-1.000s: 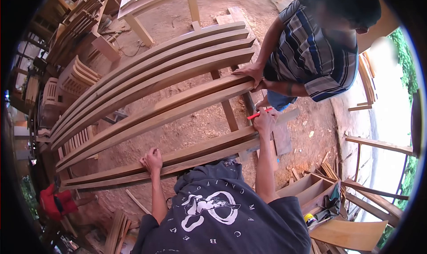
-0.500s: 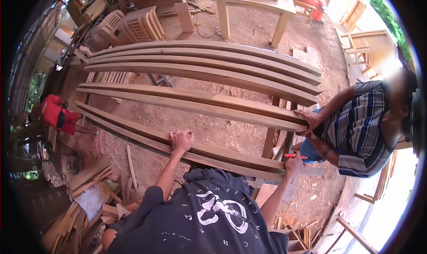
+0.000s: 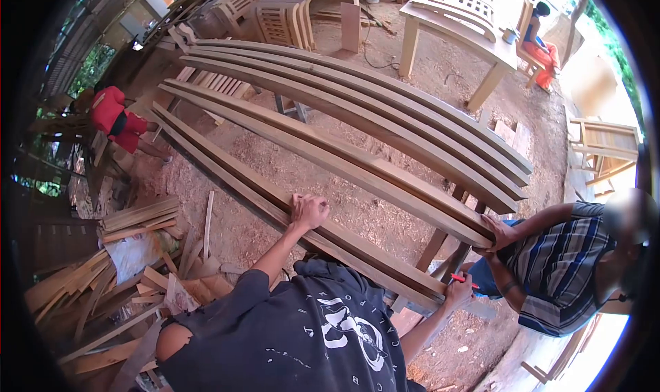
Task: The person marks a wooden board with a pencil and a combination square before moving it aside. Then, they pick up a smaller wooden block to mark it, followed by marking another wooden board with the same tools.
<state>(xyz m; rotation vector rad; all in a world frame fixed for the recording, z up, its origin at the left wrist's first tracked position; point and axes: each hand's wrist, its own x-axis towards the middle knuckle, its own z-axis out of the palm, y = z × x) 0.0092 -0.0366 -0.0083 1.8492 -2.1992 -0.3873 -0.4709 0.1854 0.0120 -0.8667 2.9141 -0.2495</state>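
Two long wooden beams point(image 3: 364, 253) lie side by side closest to me, running from upper left to lower right. My left hand point(image 3: 309, 211) rests on them around mid-length, its fingers curled over the farther beam. At their right end, my right hand point(image 3: 458, 292) is closed on a red pen point(image 3: 464, 280) and stays against the beam ends. Beyond is a middle pair of beams point(image 3: 344, 160), where a co-worker's hand point(image 3: 500, 231) grips the right end.
Several more beams point(image 3: 412, 124) lie farther back. A co-worker in a striped shirt point(image 3: 557, 254) stands at right; a person in red point(image 3: 117, 117) bends at far left. Scrap wood point(image 3: 103, 282) is piled at lower left. A wooden table point(image 3: 460, 31) stands behind.
The view has turned, so the beams slant more steeply and everything sits farther right or lower. Both my hands keep their places on the near beams, and the red pen stays in my right hand.
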